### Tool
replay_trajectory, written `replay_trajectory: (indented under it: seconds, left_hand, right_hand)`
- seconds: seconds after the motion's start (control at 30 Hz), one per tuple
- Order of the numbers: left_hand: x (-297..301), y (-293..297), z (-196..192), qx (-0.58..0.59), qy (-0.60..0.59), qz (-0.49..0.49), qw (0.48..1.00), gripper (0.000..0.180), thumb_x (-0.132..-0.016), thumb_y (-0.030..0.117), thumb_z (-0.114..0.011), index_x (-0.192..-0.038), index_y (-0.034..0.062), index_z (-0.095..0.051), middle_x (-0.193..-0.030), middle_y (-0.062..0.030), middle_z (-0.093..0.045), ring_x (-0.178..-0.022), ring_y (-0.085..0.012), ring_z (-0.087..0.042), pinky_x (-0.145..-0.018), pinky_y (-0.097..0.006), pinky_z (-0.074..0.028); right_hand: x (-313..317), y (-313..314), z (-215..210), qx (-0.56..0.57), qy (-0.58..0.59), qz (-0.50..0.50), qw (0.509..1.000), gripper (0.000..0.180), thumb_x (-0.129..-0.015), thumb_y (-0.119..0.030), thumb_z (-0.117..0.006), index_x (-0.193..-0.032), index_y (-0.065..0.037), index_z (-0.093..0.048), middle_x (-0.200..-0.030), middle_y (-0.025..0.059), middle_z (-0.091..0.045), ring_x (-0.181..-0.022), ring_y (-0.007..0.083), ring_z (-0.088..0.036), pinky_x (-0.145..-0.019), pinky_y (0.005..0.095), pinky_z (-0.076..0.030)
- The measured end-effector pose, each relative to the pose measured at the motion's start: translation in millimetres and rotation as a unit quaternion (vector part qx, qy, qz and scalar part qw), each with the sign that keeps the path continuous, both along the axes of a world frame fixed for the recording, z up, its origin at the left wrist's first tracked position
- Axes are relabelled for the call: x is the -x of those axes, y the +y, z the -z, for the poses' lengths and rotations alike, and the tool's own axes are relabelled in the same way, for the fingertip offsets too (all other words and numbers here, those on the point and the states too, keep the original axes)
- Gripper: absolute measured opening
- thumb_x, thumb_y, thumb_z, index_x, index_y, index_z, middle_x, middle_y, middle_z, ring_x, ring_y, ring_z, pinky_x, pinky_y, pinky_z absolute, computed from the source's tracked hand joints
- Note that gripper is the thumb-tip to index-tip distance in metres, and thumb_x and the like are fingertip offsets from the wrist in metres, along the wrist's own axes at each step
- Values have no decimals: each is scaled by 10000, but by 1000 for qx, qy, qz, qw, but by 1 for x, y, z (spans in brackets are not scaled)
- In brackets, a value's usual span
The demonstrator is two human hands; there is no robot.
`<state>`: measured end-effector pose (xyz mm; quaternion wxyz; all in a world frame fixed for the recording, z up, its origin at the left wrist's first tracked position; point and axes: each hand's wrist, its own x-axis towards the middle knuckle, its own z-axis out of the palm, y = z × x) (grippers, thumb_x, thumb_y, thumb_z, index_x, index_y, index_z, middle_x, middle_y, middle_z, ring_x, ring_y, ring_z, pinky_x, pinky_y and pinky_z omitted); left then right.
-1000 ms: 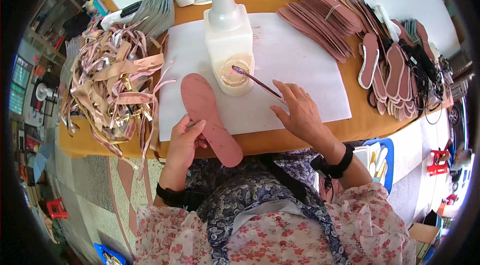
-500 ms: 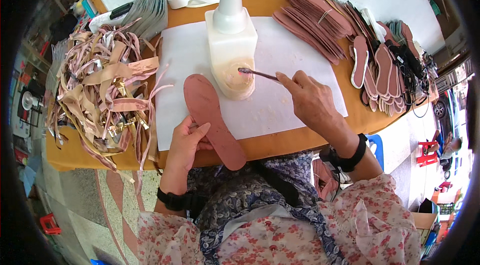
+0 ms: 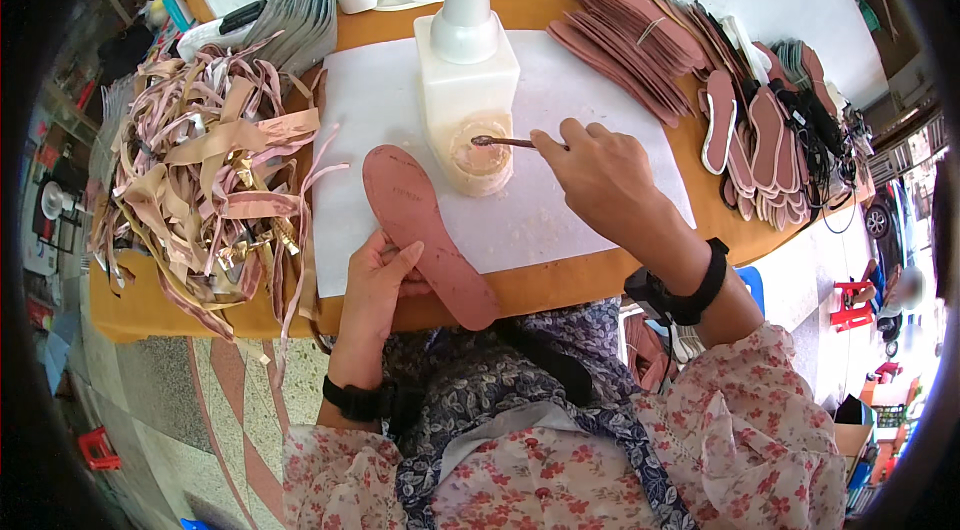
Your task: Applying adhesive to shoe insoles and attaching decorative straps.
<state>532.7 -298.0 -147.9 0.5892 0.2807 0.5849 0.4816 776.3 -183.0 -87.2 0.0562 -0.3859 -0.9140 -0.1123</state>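
My left hand (image 3: 385,268) pinches a dusty-pink shoe insole (image 3: 420,230) at its edge, thumb on top, tilted above the near table edge. Dark smudges show on the insole's face. In my right hand (image 3: 600,170) is a thin dark brush (image 3: 505,142), held between thumb and fingers. The brush's tip is over or in the round open cup (image 3: 482,170) at the front of a white glue bottle (image 3: 465,75). Pale, crusty residue coats the cup's rim; the cup's inside is partly hidden by the brush. The bottle stands upright with a tall cone top.
White paper (image 3: 580,220) covers the middle of the ochre table (image 3: 530,305). A tangled heap of pink and tan strips (image 3: 210,180) lies left, grey insoles (image 3: 300,25) behind it. Pink insole stacks (image 3: 630,40), white-edged insoles (image 3: 718,120) and black cables (image 3: 825,150) crowd the right.
My right hand has shifted slightly up and left, and the brush lies more level at the cup. My left hand still holds the insole, which is turned slightly.
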Motion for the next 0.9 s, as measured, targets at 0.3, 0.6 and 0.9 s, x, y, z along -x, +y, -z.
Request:
replay_trajectory:
  seconds: [0.3,0.6,0.9]
  left_hand:
    - [0,-1,3,3,20,10,1000,268,-906,145,-618,-1146,41,-560,-987,-63,-655,-827,-167,-657,-685,-303,-564]
    - [7,-4,6,7,-13,-46,999,213,-910,125,-601,-1106,49,-563,-956,-54,-651,-816,-155,-654,-688,-297,-559]
    - [11,-5,10,-17,-90,-50,994,196,-908,156,-611,-1095,103,-587,-913,12,-646,-738,-105,-629,-636,-272,-532]
  right_hand:
    - [4,0,6,18,14,23,999,203,-765,-62,-607,-966,-34,-611,-863,94,-609,-782,245,-641,-600,354,-534]
    - [-23,-12,15,86,172,100,976,259,-903,-223,-562,-1128,-116,-633,-785,116,-600,-711,280,-633,-615,419,-499]
    - [-3,-57,57,302,388,-7,871,229,-853,-117,-652,-1078,-88,-675,-713,123,-588,-590,285,-582,-544,370,-453]
